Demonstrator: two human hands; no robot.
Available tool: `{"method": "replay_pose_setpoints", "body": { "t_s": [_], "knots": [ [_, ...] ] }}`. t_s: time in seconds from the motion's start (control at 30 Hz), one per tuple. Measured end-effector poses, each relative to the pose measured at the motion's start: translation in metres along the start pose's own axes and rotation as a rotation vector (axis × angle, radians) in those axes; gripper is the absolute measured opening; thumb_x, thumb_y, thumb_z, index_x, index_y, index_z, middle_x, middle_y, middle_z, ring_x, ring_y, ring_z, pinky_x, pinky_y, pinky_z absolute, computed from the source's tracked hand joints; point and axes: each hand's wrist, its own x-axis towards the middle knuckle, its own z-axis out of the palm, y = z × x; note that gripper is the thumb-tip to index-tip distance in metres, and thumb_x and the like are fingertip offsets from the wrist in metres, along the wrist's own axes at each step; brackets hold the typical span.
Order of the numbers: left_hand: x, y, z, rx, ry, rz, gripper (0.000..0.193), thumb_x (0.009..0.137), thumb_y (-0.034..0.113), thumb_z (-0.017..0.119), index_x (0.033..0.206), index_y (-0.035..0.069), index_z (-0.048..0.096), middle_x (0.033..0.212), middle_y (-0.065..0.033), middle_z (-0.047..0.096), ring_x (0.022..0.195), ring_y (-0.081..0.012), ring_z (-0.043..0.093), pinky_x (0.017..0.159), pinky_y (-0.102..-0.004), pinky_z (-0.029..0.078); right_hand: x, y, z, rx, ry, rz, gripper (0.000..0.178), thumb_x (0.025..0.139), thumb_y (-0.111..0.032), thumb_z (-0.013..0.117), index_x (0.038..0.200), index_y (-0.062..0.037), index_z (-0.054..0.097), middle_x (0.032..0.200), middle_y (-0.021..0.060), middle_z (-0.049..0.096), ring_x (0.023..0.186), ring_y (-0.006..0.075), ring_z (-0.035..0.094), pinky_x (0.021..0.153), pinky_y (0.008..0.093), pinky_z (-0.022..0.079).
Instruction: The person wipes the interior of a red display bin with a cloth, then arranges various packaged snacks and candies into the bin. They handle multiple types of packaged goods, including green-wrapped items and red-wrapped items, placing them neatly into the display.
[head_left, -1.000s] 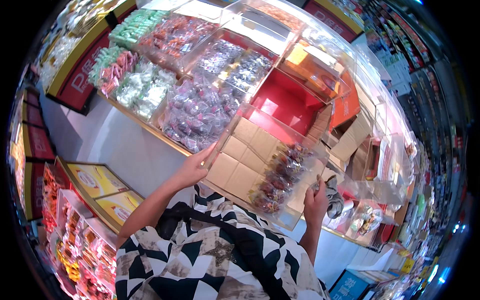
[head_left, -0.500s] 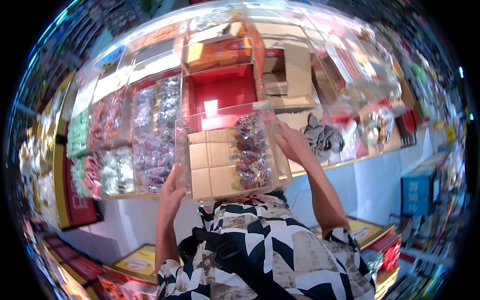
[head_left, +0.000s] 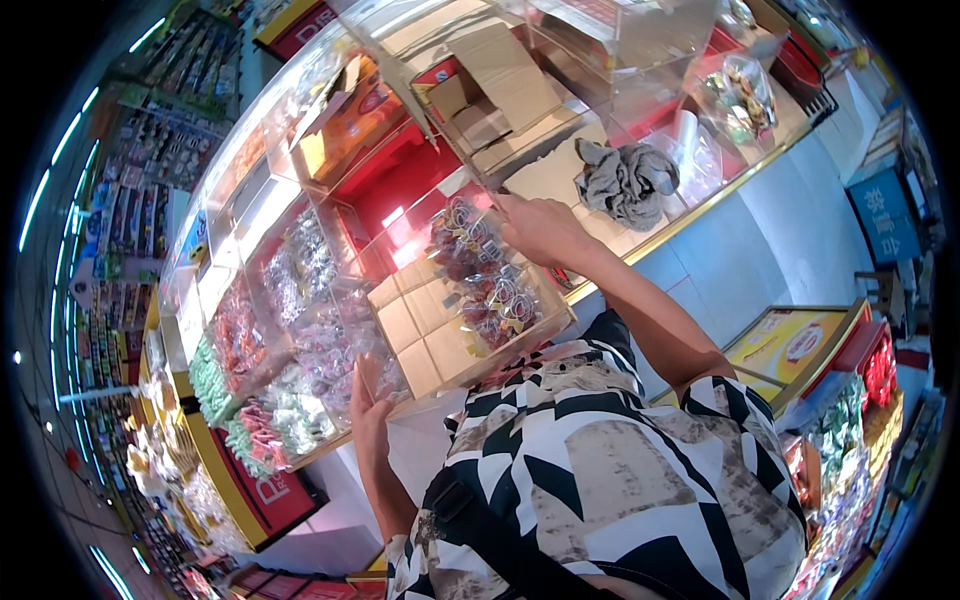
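Between my hands is a clear plastic box [head_left: 545,330] with a creased cardboard piece [head_left: 425,330] covering one side of its bottom. Small brown wrapped packets [head_left: 490,280], candy-like, are heaped along the box's right side. My left hand [head_left: 372,405] grips the near left corner, thumb up along the wall. At the far right side, my right hand [head_left: 545,230] is closed over the box edge; its fingertips are partly hidden. Just beyond the box lies a red-bottomed compartment [head_left: 400,170] of the display. A crumpled grey cloth [head_left: 628,180] rests right of my right hand.
Left compartments hold purple packets [head_left: 330,330], orange-red packets [head_left: 240,335] and green packets [head_left: 212,385]. An open cardboard carton [head_left: 500,75] stands at the back. Nearer the right end are a clear bag [head_left: 740,95] and a gold-edged counter rim [head_left: 740,180]. A yellow-topped stand [head_left: 790,345] is at right.
The view has turned, so the display now slants up to the right. Both hands still hold the box, and it sits tilted in the picture. My right hand appears farther over its edge.
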Motion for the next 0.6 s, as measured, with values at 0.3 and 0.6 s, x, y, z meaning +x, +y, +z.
{"method": "replay_pose_setpoints", "body": {
  "t_s": [0.3, 0.6],
  "knots": [
    [0.009, 0.0, -0.005, -0.002, 0.028, -0.039, 0.089, 0.064, -0.001, 0.046, 0.151, 0.003, 0.025, 0.152, -0.0153, 0.033, 0.141, -0.0309, 0.032, 0.108, -0.044, 0.036, 0.014, 0.007, 0.006, 0.082, 0.007, -0.043, 0.034, 0.085, -0.022, 0.047, 0.107, 0.0034, 0.053, 0.085, 0.0262, 0.065, 0.084, 0.0441, 0.063, 0.078, 0.0517, 0.048],
    [0.008, -0.003, 0.006, 0.15, 0.176, 0.121, 0.075, 0.077, 0.007, 0.051, 0.149, 0.003, 0.03, 0.153, -0.0172, 0.032, 0.141, -0.0335, 0.032, 0.108, -0.045, 0.034, 0.007, 0.009, 0.011, 0.124, 0.061, -0.065, 0.035, 0.086, -0.025, 0.048, 0.109, 0.0004, 0.054, 0.084, 0.0258, 0.065, 0.083, 0.0437, 0.063, 0.076, 0.052, 0.048]
  ]
}}
